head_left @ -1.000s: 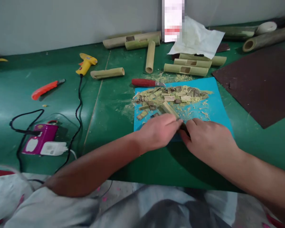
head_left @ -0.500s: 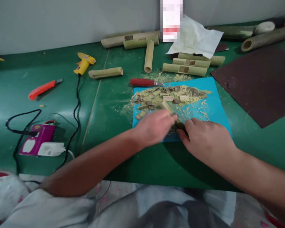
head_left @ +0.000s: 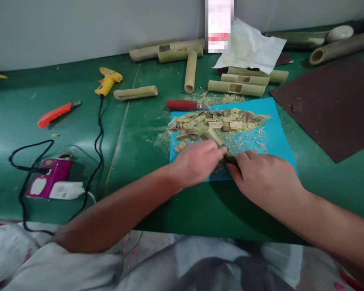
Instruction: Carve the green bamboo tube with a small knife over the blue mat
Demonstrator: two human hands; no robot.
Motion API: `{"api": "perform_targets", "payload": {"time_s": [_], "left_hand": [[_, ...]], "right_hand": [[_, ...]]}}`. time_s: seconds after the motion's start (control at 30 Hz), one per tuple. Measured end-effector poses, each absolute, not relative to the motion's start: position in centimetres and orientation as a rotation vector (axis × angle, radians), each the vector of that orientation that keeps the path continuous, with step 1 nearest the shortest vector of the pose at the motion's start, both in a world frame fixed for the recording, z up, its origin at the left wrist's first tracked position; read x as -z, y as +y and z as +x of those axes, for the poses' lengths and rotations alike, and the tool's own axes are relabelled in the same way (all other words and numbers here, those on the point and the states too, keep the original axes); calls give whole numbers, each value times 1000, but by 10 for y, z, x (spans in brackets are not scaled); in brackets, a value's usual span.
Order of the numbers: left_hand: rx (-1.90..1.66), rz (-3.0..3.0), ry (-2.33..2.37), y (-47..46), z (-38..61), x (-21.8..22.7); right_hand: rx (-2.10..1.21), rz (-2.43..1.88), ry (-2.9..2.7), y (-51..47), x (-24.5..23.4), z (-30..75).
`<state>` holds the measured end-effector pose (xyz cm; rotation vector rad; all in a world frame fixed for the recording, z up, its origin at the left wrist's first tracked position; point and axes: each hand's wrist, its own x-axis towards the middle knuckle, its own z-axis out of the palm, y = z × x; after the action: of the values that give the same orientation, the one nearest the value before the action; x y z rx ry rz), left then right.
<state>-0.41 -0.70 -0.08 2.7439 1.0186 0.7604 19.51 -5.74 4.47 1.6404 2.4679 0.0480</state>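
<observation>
My left hand [head_left: 197, 163] is closed around a short bamboo stick [head_left: 216, 139] that slants up from the near part of a blue cutting mat [head_left: 273, 139]. My right hand [head_left: 265, 178] is closed right beside it, gripping a dark tool [head_left: 231, 160] whose tip meets the stick's near end; most of the tool is hidden by the fingers. A heap of bamboo chips and shavings [head_left: 216, 121] lies on the far half of the mat. A red-handled knife [head_left: 185, 105] rests just beyond the mat's far left corner.
On the green table [head_left: 139, 133] lie several cut bamboo tubes [head_left: 236, 87], a yellow glue gun [head_left: 107, 80] with black cord, an orange utility knife [head_left: 56, 114], a purple device with a white plug [head_left: 53, 184], a brown sheet [head_left: 330, 101] and white paper [head_left: 251, 48].
Both hands stay together on the stick at the mat's near edge, shifting only slightly. The view has drifted a little.
</observation>
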Motion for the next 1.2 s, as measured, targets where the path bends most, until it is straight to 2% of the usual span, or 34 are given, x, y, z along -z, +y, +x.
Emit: {"api": "perform_targets", "payload": {"time_s": [0.2,0.37,0.6,0.77,0.93,1.03,1.2], "left_hand": [[-864,2737,1089,3,-8,3],[-816,2749,1051,5,-8,6],[-910,2686,1178,11,-10,4],[-682,2703,1031,-2,-1,-1],[-736,2717,1140,-2,-1,-1],[-682,2743,1045,-1,-2,0],[-826,2732,1118,2,-3,1]], "right_hand": [[-94,1623,2479,-58,-48,195],[-120,1629,2528,-57,-49,195],[-1,1635,2501,-55,-46,194],[98,1646,2433,-53,-46,194],[121,1653,2412,-54,-45,193],[120,1648,2429,-54,-44,194],[94,1652,2417,-55,-44,195]]}}
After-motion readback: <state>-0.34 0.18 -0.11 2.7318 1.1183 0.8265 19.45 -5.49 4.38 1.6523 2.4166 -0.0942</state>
